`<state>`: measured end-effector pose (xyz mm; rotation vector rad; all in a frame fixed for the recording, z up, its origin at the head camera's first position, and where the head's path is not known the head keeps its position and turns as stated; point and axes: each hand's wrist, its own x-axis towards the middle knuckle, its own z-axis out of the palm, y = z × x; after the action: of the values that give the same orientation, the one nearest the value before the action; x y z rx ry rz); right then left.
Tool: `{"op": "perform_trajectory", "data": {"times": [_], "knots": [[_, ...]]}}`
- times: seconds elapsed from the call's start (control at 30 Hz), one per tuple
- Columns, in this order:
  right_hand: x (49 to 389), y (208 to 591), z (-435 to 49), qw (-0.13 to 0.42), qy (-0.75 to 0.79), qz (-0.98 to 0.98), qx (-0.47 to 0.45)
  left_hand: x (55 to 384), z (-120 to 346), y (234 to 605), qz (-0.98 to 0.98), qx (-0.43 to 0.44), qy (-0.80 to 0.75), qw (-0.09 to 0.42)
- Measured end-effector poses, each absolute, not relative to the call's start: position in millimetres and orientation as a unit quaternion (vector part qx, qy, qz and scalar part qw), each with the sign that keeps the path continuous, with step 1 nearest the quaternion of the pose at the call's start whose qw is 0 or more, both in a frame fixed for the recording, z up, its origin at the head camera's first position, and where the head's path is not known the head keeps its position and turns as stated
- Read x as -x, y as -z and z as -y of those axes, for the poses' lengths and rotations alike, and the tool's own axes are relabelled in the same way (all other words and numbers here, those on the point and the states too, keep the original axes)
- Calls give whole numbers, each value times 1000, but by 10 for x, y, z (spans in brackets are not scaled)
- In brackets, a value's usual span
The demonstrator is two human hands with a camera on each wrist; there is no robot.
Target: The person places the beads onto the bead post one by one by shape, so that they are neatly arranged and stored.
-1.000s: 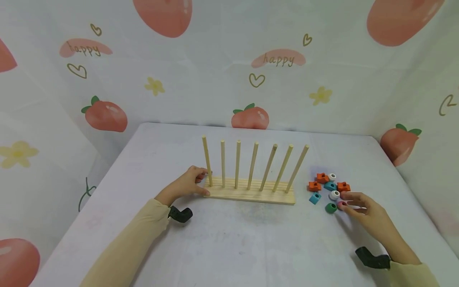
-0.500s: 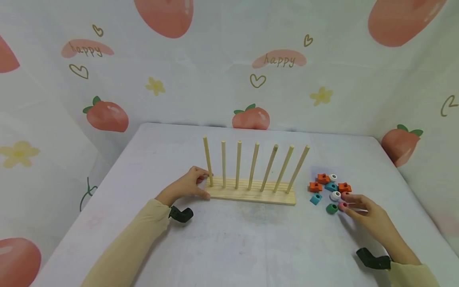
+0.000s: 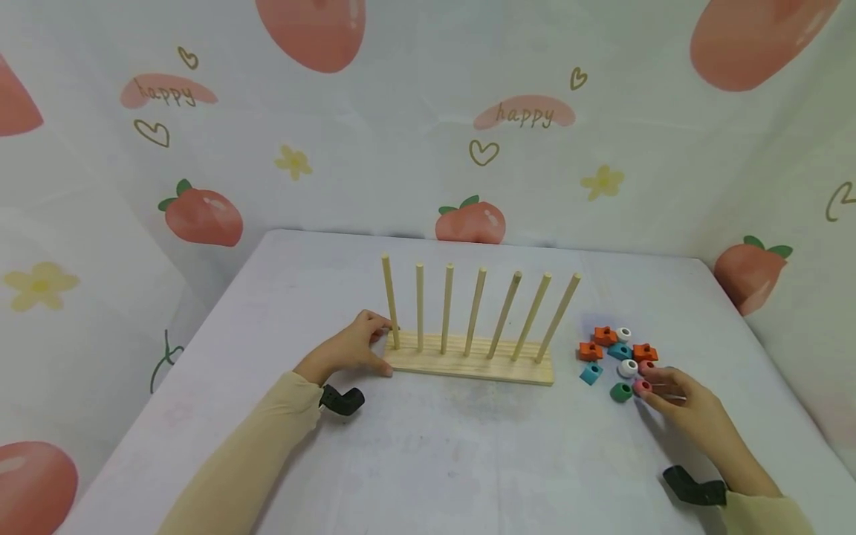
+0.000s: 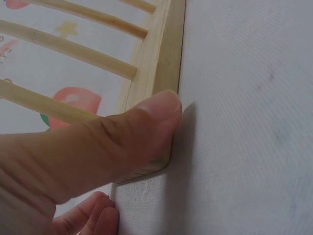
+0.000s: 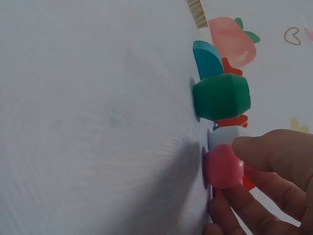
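In the head view my left hand [image 3: 351, 347] grips the left end of a wooden peg rack [image 3: 468, 364], a flat base with several upright rods. The left wrist view shows the thumb [image 4: 142, 127] laid over the base's front edge [image 4: 168, 58]; other fingertips lie low behind its end. On the right, my right hand [image 3: 689, 401] pinches a pink bead [image 5: 224, 167] on the tabletop between thumb and fingers. Just beside it stand a green bead [image 5: 222, 97] and a white bead [image 3: 628, 368]. Behind it sits a second pink bead [image 3: 646, 366], partly covered by the fingers.
Beyond these lie several orange blocks [image 3: 591, 351], blue blocks [image 3: 591, 373] and another white bead [image 3: 623, 334], grouped right of the rack. A white cloth covers the table [image 3: 428, 461], and a printed curtain [image 3: 374, 148] hangs behind it.
The right hand's fingers have shifted slightly toward me, uncovering more of the second pink bead. The left hand keeps its grip on the rack; the head view has drifted a little.
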<state>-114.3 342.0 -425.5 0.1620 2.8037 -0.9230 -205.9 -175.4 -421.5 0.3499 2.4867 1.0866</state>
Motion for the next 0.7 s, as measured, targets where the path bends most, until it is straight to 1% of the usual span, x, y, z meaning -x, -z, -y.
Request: {"op": "perform_trajectory", "data": {"times": [0.7], "knots": [[1195, 4245, -3419, 94, 304, -947, -51, 2044, 1735, 4192, -896, -125, -379, 197]]}}
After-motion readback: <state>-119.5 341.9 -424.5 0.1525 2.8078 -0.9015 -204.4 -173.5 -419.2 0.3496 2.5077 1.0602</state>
